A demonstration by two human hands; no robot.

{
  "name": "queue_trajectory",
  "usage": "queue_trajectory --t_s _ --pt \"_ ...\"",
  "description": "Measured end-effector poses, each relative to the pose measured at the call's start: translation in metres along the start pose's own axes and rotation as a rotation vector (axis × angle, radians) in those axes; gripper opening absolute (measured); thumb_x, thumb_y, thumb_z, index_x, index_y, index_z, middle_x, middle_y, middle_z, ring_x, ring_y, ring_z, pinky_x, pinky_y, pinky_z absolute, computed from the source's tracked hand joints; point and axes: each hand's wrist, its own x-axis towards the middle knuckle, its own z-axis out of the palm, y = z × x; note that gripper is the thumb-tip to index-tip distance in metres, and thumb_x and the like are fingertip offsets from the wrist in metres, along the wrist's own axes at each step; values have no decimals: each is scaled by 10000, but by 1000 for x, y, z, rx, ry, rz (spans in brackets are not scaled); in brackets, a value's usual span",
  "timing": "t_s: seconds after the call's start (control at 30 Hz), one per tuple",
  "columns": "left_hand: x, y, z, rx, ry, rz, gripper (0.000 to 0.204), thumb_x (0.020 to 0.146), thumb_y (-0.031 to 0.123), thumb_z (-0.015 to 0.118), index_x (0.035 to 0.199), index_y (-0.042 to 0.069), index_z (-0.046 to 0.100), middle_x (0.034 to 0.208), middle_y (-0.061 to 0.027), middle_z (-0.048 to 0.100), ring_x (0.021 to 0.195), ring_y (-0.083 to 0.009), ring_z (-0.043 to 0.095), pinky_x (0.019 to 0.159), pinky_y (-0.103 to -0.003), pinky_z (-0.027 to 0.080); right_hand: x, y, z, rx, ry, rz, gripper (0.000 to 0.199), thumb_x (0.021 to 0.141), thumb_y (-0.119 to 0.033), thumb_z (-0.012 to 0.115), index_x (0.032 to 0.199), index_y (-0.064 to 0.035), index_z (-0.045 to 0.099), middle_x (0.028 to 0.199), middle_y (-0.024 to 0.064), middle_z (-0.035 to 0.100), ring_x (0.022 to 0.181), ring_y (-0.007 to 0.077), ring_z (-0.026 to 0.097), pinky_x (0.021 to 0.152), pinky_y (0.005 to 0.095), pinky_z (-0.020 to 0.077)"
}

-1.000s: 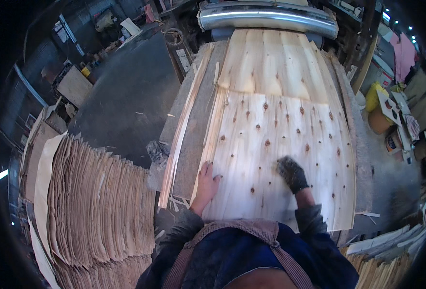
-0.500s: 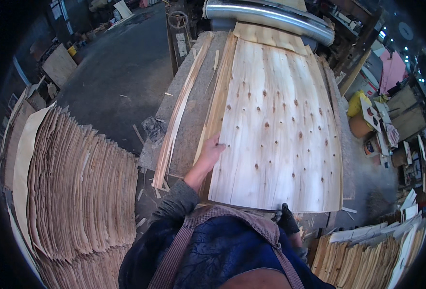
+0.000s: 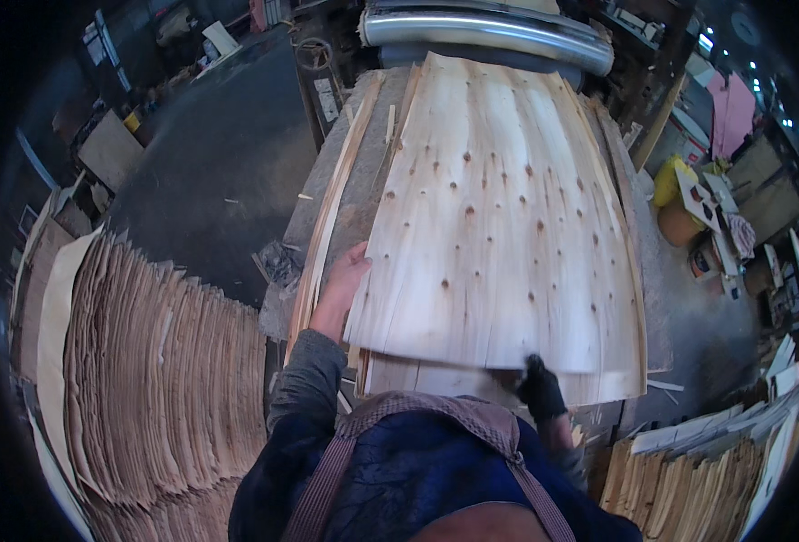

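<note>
A wide, pale wood veneer sheet (image 3: 494,257) with many dark knots lies before me, its near edge raised off another veneer sheet (image 3: 589,387) below. My bare left hand (image 3: 347,275) is closed on its left edge, thumb on the upper face and the other fingers mostly hidden beneath. At the near edge my right hand (image 3: 539,388), in a dark glove, pinches the same sheet with the thumb uppermost; motion blurs part of this hand. The sheet's far end lies just short of a shiny metal roller (image 3: 485,32).
Long narrow veneer strips (image 3: 338,203) lie along the worktable's left side. A tall stack of brown veneer sheets (image 3: 164,361) stands at my left, and upright pale sheets (image 3: 689,483) stand at the lower right. A yellow bag (image 3: 673,185) and boards are at the right.
The top sheet has shifted left and toward me, away from the roller, and its near edge has risen, uncovering a sheet beneath. Both hands have moved with it.
</note>
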Motion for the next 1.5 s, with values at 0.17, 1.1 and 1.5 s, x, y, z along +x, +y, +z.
queue_trajectory --t_s 0.17,1.1,1.5 --pt "-19 -77 -18 832 234 176 498 794 95 564 1248 -49 417 1120 -189 554 1030 -296 545 908 -344 419 148 16 19 829 -1006 -204 157 915 -208 424 994 -109 517 800 60 543 773 246 559 809 438 474" --pt "-81 -23 20 85 -71 117 632 731 -123 446 1344 -3 350 1229 -102 531 1098 -161 517 942 -261 374 -32 111 -3 550 -159 303 353 884 -407 526 951 -63 567 754 60 591 710 218 591 654 360 509" --pt "-42 -14 -26 384 193 -2 588 768 0 549 1324 -19 359 1201 -167 546 1083 -256 537 927 -317 411 12 11 19 -884 77 -415 598 661 -411 754 1071 -35 533 808 200 628 709 353 629 609 385 513"
